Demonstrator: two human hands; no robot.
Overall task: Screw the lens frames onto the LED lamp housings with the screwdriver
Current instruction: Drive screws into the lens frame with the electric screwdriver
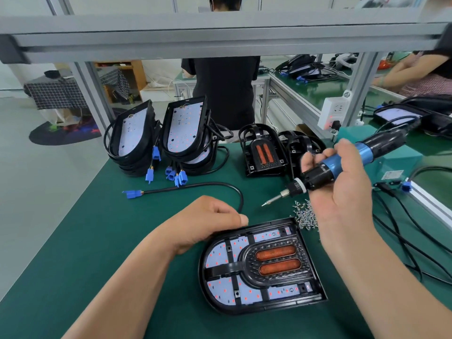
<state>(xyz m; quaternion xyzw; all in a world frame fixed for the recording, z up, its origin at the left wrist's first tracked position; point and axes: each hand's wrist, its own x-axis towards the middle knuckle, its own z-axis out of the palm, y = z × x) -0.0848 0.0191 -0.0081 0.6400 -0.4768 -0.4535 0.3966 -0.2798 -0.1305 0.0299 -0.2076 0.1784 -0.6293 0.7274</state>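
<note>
A black LED lamp housing [263, 307] lies flat on the green mat in front of me, with a black lens frame [271, 261] carrying two orange lenses seated in it. My left hand [210, 221] grips the housing's upper left edge. My right hand [342, 189] holds the blue and black electric screwdriver [342, 162] above the mat, its bit pointing down-left beside a pile of small screws [304, 216]. The bit is clear of the housing.
Two stacks of housings with blue connectors [176, 174] stand at the back left, and spare lens frames [264, 152] at the back centre. A black cable [195, 187] curves across the mat. Cables trail on the right. People work at benches behind.
</note>
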